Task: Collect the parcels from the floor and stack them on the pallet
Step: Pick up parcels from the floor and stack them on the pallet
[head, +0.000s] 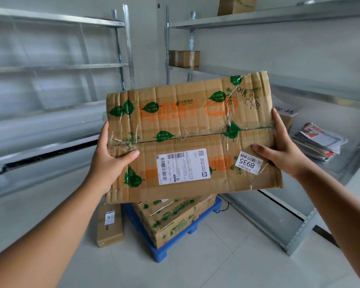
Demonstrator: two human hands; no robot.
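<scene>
Held parcel: a flat, creased cardboard parcel [187, 138] with green leaf prints and orange lettering was up in the air between both hands, above the pallet, its taped top face tilted toward the camera.
Left hand: the left hand [108, 161] gripped the parcel's left edge — thumb laid across the top face near the tape seam, the other fingers hidden behind the cardboard.
Right hand: the right hand [283, 148] gripped the right edge; its thumb pressed on the top face just beside the small white tag, and one finger lay straight up along the side edge.
Labels: a white shipping label [183, 166] sat between the two thumbs; a small tag reading 8935 [248, 163] lay nearest the right thumb.
Pallet: a blue pallet [160, 250] lay on the tiled floor below the hands, carrying a leaf-printed box [175, 221].
Floor parcel: a narrow brown box [109, 227] lay on the floor just beside the pallet — below the left wrist.
</scene>
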